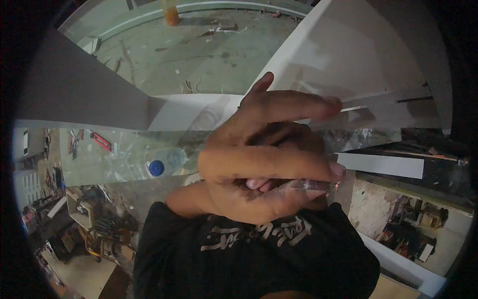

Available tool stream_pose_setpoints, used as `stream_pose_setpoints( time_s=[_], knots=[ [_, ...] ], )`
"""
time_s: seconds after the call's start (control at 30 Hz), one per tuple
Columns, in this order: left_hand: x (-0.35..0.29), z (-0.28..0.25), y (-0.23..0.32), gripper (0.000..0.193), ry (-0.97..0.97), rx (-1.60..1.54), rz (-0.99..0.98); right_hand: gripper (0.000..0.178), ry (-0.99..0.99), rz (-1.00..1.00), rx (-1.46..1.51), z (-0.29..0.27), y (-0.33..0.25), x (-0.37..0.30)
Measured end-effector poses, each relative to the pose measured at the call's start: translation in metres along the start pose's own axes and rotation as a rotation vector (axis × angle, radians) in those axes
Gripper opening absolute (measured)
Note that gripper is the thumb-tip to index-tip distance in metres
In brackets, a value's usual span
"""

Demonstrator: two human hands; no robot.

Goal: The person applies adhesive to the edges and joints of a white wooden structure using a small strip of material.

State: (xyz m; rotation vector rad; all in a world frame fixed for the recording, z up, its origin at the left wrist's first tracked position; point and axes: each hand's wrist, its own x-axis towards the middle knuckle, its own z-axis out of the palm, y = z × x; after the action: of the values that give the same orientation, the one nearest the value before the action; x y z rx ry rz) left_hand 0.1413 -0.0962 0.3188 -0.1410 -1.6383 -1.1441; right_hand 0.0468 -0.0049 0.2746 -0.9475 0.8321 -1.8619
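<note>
Both my hands are raised close in front of my chest, overlapping, above white panels. My left hand [264, 162] is the larger one in view, its fingers bent and pointing right. Pinkish fingertips of my right hand [259, 185] show in the gap between the fingers; the rest of that hand is mostly hidden. Around the fingertip at the lower right lies a shiny, clear film-like piece [307, 186], too blurred to name. A white panel frame [169, 110] stands beyond my hands, with a wide white board [348, 55] rising on the right.
A clear bottle with a blue cap [156, 168] lies on the greenish table [124, 154] at left. Near it is a red tool [101, 141]. An orange-filled bottle [171, 15] stands far off. Cluttered shelves [79, 209] and a white strip [383, 165] flank me.
</note>
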Motion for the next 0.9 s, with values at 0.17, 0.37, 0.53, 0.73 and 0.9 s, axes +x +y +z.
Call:
stream_pose_setpoints(
  time_s=[0.17, 0.37, 0.53, 0.73, 0.9],
  knots=[
    [0.002, 0.003, 0.001, 0.022, 0.117, -0.036, -0.003, 0.039, -0.009, 0.014, 0.011, 0.001, 0.000, 0.001],
    [0.000, -0.005, 0.001, 0.020, -0.011, 0.003, -0.071, 0.038, -0.014, 0.023, 0.010, -0.001, 0.000, 0.004],
    [-0.003, -0.002, 0.000, 0.020, 0.025, -0.013, -0.092, 0.037, -0.017, 0.032, 0.006, -0.001, -0.001, 0.003],
    [-0.003, 0.004, 0.009, 0.018, 0.056, -0.018, -0.187, 0.035, -0.033, 0.054, 0.032, 0.014, -0.008, 0.015],
    [-0.005, 0.002, 0.005, 0.017, 0.028, -0.029, -0.170, 0.034, -0.015, 0.055, 0.008, -0.002, 0.001, 0.005]
  ],
)
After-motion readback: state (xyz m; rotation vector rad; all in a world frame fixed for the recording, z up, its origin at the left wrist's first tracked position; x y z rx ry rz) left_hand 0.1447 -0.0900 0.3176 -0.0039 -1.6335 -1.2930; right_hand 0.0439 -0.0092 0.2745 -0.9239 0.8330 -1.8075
